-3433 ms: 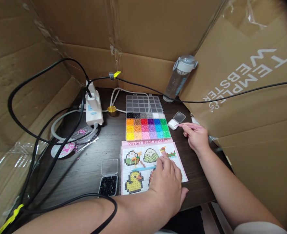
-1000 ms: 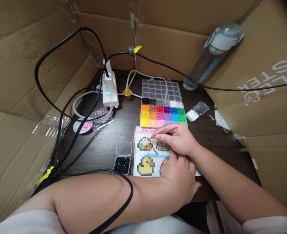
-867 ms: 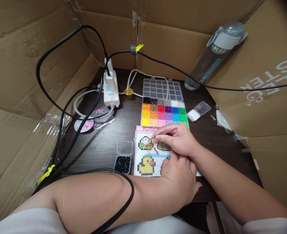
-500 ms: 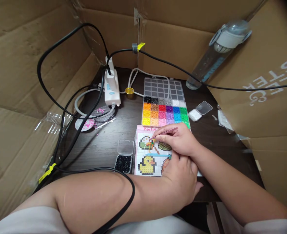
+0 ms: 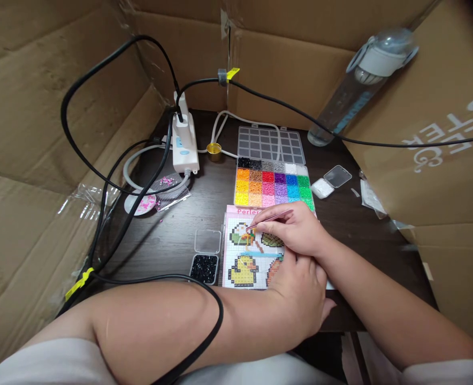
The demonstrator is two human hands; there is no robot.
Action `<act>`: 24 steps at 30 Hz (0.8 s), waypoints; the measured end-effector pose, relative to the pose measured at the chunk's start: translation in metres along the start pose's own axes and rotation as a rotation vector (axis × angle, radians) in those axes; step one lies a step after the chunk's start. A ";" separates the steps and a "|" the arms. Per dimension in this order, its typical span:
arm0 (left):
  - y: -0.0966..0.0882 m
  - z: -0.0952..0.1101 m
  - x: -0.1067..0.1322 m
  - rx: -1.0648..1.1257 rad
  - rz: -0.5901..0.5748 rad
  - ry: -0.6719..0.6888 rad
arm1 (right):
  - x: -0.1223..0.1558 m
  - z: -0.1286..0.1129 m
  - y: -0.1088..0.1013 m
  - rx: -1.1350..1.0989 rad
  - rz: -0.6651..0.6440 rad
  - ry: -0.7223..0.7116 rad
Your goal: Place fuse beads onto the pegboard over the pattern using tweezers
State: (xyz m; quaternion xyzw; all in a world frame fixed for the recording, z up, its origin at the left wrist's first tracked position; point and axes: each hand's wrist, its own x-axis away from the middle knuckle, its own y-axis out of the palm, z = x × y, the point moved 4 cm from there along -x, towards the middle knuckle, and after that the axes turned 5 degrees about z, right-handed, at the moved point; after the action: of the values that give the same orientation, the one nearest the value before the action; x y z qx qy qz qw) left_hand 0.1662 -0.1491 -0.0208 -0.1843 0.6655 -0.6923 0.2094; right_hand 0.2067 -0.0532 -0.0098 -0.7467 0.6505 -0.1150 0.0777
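My right hand (image 5: 298, 227) is closed on pink tweezers (image 5: 274, 216). Their tips are down at an upper-left bird-like picture (image 5: 241, 235) on a gridded bead pattern sheet (image 5: 239, 209), with a few orange beads visible there. Across the lower right of the sheet lies my left hand (image 5: 300, 291), its thumb stretched out to the right. Its fingers pass under my right wrist and are partly hidden; it appears open, resting on the sheet. A yellow duck picture (image 5: 242, 271) shows beside it. Both right-hand pictures are partly covered by my hands.
Behind the sheet stands an open bead box (image 5: 274, 184) of many colours. A small box of black beads (image 5: 204, 268) lies left, one of white beads (image 5: 322, 187) right. A power strip (image 5: 184, 144), black cable (image 5: 216, 310), gold cup (image 5: 214, 152) and bottle (image 5: 349, 101) surround the work.
The tweezers and both hands stay almost in place. The whole view has shifted very slightly.
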 end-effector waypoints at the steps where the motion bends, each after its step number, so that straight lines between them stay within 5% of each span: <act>1: 0.000 0.000 0.000 0.001 0.003 -0.001 | 0.000 0.000 0.000 0.002 0.002 -0.003; 9: -0.002 -0.001 0.000 0.012 0.022 0.000 | 0.001 -0.005 -0.005 -0.039 0.078 -0.004; 18: 0.000 0.001 0.001 -0.045 0.034 -0.030 | 0.000 0.011 -0.069 -0.423 0.487 -0.043; 24: -0.001 0.000 0.000 -0.087 0.014 -0.018 | -0.006 0.028 -0.098 -0.734 0.691 0.108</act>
State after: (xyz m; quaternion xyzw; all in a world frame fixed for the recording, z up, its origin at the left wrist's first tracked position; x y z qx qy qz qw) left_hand 0.1664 -0.1490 -0.0202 -0.1947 0.6945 -0.6595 0.2118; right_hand 0.3065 -0.0345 -0.0109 -0.4590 0.8602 0.1151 -0.1902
